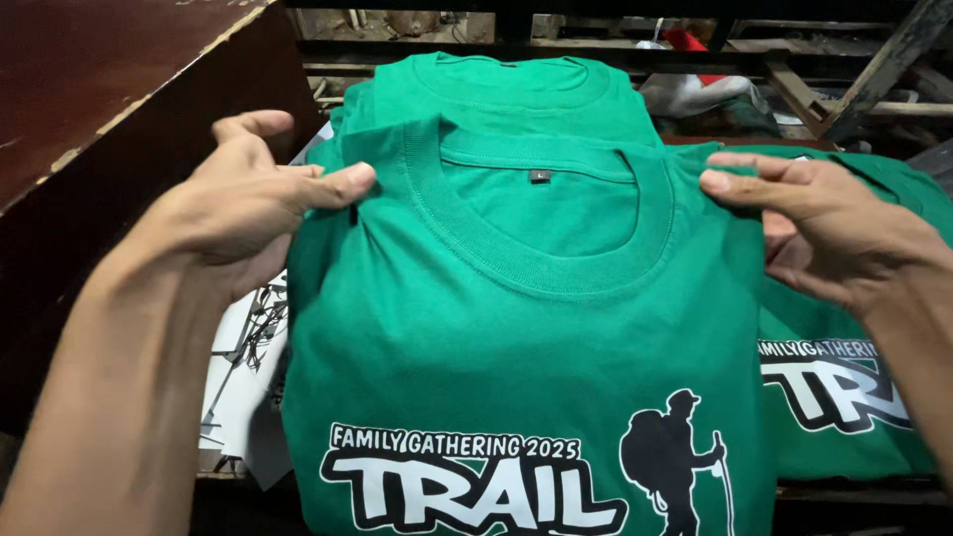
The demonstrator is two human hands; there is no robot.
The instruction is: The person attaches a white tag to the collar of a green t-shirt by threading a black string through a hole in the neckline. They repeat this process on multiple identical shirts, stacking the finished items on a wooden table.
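Both the left hand [248, 199] at 9 o'clock and right hand [824, 223] at 3 pinch the shoulders of the centre shirt [526, 337], whose slack cloth could slip and crease the fold.

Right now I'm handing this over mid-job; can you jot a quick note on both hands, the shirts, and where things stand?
Left hand: pinching the left shoulder of the top green shirt.
Right hand: pinching its right shoulder.
The shirt lies face up, collar away from you, white and black print near you.
Second green shirt lies beyond it, a third printed shirt on the right, white papers under the left edge.
Done: top shirt spread flat.
Left: it is not folded yet.
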